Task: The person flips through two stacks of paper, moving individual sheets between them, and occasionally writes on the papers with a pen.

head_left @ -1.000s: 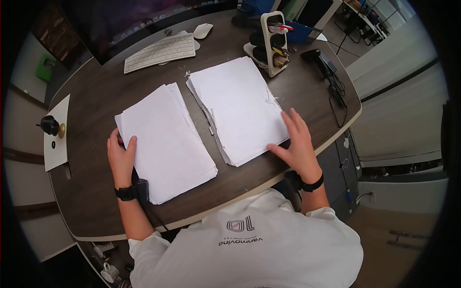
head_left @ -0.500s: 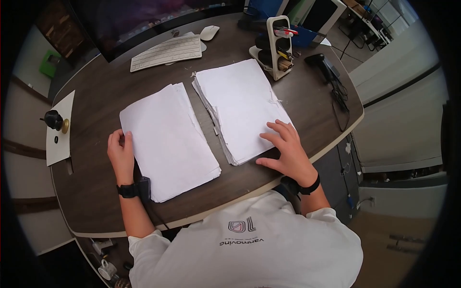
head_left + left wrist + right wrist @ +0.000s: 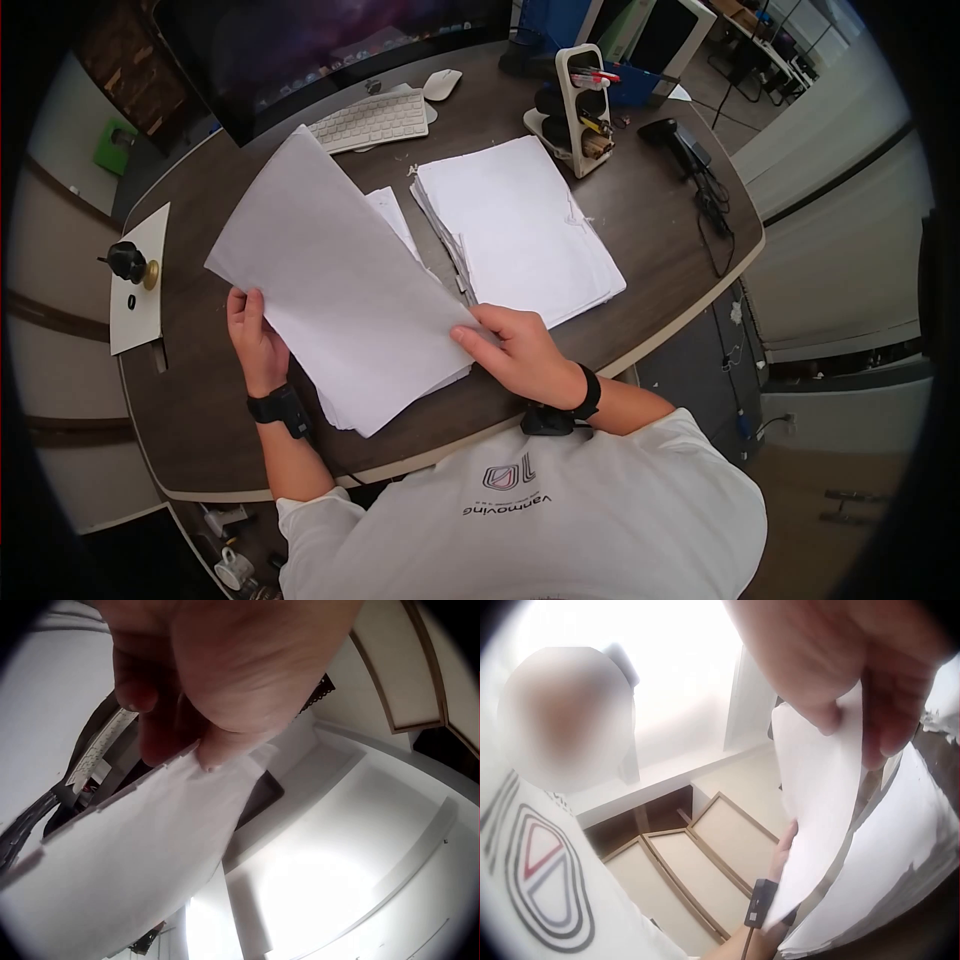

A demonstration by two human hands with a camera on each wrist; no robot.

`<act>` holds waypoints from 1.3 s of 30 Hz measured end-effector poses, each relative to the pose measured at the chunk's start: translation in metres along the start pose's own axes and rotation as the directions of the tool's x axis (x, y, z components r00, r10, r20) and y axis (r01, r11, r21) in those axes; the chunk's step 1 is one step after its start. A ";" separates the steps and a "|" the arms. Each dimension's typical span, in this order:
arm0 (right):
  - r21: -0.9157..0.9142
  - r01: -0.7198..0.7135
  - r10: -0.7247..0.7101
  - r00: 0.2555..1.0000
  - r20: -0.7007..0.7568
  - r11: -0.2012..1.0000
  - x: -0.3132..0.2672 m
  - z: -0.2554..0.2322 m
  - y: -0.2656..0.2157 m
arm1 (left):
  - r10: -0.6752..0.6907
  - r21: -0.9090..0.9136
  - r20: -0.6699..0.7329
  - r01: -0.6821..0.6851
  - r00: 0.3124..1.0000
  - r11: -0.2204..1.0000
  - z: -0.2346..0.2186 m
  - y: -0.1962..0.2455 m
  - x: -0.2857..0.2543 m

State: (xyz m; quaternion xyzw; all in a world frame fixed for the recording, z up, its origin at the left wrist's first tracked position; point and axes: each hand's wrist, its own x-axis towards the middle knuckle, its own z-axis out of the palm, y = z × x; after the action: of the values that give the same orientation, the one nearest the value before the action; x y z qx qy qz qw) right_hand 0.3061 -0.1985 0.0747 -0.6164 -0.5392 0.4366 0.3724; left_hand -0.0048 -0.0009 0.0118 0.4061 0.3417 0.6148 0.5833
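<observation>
Both hands hold white paper (image 3: 340, 270) raised and tilted over the left paper stack (image 3: 395, 212). At its left edge, the left hand (image 3: 262, 345) pinches it; thumb and fingers show on opposite faces in the left wrist view, where the paper (image 3: 142, 847) bends downward. The right hand (image 3: 530, 352) grips the right edge, thumb on top. In the right wrist view its fingers go behind the curved paper (image 3: 817, 787), above the lower stack (image 3: 885, 862). Most of the left stack is hidden. A second, thicker paper stack (image 3: 515, 215) lies to the right.
A keyboard (image 3: 370, 120), mouse (image 3: 442, 84) and monitor (image 3: 330, 50) stand at the back of the desk (image 3: 190, 400). Behind the right stack is a pen holder (image 3: 580, 110). A corded black device (image 3: 680, 145) lies farther right, and a white board (image 3: 140, 300) at far left.
The right hand has left the right stack and moved left to grip the paper's right edge. Paper from the left stack has been lifted and tilted up, its far end now overlapping the keyboard.
</observation>
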 end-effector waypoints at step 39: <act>-0.334 -0.219 -0.068 0.739 -0.671 0.917 -0.027 -0.105 0.064 | 0.038 0.904 0.091 -0.098 0.995 0.415 -0.008 -0.014 0.000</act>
State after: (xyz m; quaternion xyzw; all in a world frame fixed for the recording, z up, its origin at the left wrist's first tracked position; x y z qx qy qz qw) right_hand 0.4254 -0.2332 0.0547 -0.8150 -0.4190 0.0840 0.3913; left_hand -0.0057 0.0012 -0.0044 0.6870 0.5860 0.3449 0.2562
